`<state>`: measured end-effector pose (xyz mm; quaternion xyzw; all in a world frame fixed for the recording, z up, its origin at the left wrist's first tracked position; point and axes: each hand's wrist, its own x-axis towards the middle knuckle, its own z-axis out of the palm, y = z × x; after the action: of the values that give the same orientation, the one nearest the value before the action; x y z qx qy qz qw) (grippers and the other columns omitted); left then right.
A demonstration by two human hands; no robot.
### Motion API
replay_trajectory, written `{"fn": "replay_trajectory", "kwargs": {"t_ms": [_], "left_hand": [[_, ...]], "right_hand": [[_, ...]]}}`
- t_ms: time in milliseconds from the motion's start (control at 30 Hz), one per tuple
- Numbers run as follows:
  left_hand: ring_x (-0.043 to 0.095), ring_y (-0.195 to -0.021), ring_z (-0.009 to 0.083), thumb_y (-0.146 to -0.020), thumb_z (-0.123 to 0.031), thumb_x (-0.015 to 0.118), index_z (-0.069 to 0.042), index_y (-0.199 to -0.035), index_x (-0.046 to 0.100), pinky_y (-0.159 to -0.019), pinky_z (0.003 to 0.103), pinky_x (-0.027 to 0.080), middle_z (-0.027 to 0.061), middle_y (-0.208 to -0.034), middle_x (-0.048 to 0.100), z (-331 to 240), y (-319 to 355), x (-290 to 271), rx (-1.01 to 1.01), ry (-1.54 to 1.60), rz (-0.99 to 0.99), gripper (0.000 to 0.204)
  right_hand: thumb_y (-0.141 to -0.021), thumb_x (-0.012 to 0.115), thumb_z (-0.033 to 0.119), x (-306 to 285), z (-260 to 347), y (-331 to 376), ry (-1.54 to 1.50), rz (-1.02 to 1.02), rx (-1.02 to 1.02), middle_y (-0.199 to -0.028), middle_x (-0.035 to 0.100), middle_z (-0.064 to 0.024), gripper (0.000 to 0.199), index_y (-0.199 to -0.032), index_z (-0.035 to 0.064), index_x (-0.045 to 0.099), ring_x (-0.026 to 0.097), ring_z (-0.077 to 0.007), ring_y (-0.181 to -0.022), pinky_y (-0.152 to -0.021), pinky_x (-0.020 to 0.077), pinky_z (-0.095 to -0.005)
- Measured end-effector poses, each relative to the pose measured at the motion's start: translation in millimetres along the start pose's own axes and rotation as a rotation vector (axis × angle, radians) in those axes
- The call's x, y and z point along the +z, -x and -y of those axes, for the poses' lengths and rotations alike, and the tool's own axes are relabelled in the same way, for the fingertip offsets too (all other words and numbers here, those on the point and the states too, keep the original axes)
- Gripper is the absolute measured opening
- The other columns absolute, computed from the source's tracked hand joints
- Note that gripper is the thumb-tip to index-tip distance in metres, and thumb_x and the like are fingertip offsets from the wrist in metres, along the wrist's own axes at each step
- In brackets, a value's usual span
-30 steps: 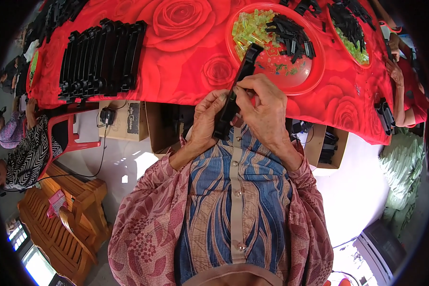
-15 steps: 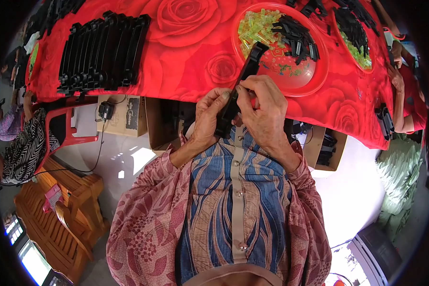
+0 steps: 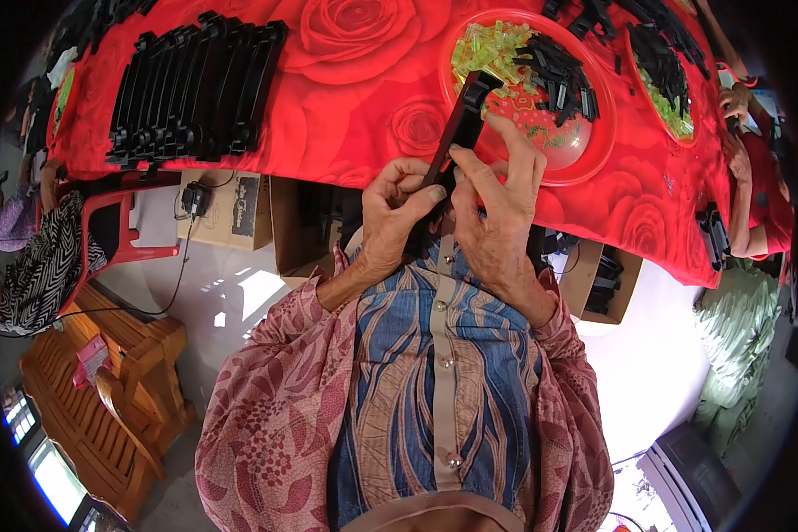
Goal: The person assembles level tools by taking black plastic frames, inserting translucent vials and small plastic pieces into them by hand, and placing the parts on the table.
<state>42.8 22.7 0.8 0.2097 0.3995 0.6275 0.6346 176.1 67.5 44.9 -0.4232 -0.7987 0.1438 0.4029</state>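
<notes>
Head view: left of the red tray [image 3: 585, 140], black frames [image 3: 191, 93] are lined up; on its near side, the left hand [image 3: 388, 220] is clamped on a black bar [image 3: 463, 126], slanted lengthwise toward the tray, touched also by the right hand [image 3: 496, 206].

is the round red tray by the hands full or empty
Partly filled: the round red tray holds yellowish pieces and black pieces toward its far side, while its base shows on the near side.
</notes>
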Motion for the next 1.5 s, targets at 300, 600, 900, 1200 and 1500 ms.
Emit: {"fn": "replay_trajectory", "kwargs": {"t_ms": [300,600,900,1200,1500], "left_hand": [[0.061,-0.071,0.0064,-0.086,0.001,0.064,0.002,-0.109,0.052,-0.061,0.02,0.05,0.0063,-0.088,0.068,1.1,-1.5,-1.9,-0.013,-0.041,0.016,0.026],[0.056,-0.065,0.0045,-0.087,0.0,0.063,0.001,-0.106,0.05,-0.056,0.02,0.046,0.0021,-0.08,0.064,1.4,-3.4,-2.0,0.037,-0.161,0.007,0.022],[0.056,-0.057,0.0089,-0.09,-0.004,0.061,0.0,-0.106,0.047,-0.052,0.023,0.045,0.0067,-0.075,0.065,-5.9,-5.7,2.0,-0.08,-0.057,0.016,0.022],[0.061,-0.066,0.0095,-0.09,-0.001,0.058,0.0,-0.111,0.046,-0.057,0.022,0.046,0.0082,-0.081,0.067,-6.9,-2.8,1.7,-0.007,-0.158,0.077,0.024],[0.062,-0.093,0.012,-0.085,0.002,0.053,-0.001,-0.144,0.038,-0.081,0.025,0.048,0.0129,-0.111,0.066,-7.2,1.5,1.7,0.26,-0.521,0.096,0.062]], "right_hand": [[-0.079,0.066,-0.003,6.1,-3.0,7.1,-0.155,0.047,0.076,-0.133,0.045,-0.0284,0.036,-0.115,-0.001,0.064,0.051,-0.0396,-0.107,-0.085,0.046,-0.0408],[-0.082,0.065,0.001,4.1,1.0,4.7,-0.007,0.102,0.02,-0.12,0.049,-0.0311,0.037,-0.118,-0.0011,0.061,0.054,-0.0448,-0.103,-0.081,0.0503,-0.046],[-0.082,0.069,0.005,2.4,-2.6,6.6,-0.075,-0.091,0.1,-0.112,0.057,-0.0255,0.048,-0.127,-0.0019,0.054,0.061,-0.0389,-0.095,-0.076,0.0527,-0.0425],[-0.084,0.062,0.004,7.7,2.7,-6.0,-0.675,0.096,0.618,-0.108,0.061,-0.0207,0.064,-0.141,-0.0025,0.035,0.064,-0.0219,-0.083,-0.072,0.0523,-0.0358],[-0.085,0.057,0.004,13.0,9.2,-7.2,-0.586,0.055,0.524,-0.1,0.062,-0.0236,0.055,-0.135,-0.0055,0.037,0.064,-0.0339,-0.093,-0.082,0.0488,-0.0415]]}}
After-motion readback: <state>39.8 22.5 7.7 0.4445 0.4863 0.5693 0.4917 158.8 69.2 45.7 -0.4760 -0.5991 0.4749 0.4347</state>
